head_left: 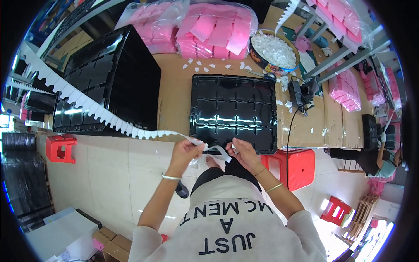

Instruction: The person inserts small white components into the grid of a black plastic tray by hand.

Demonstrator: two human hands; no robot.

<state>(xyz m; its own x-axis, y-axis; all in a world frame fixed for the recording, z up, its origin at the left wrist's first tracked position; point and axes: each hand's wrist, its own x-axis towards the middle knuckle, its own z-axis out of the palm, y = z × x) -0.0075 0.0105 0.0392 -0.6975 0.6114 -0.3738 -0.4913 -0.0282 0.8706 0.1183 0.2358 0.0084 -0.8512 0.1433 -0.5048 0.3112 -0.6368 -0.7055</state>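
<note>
A long white strip with a toothed edge (109,118) sweeps down from the upper left into my left hand (187,153), which pinches it near its end. Past those fingers, a narrow pale tail (224,153) curls toward my right hand. My right hand (245,155) is closed, thumb against fingertips, on a small white piece (235,149). Both hands are just off the near edge of a shiny black plastic tray (234,98) with moulded compartments, which lies flat on the cardboard-covered table (174,94).
A tall stack of black trays (135,78) stands left. Bagged pink pieces (214,35) lie at the back, beside a round tub of white pieces (276,50). Scissors (268,77), a black power adapter (297,92) with its cable and white scraps lie right. A red stool (301,168) is below.
</note>
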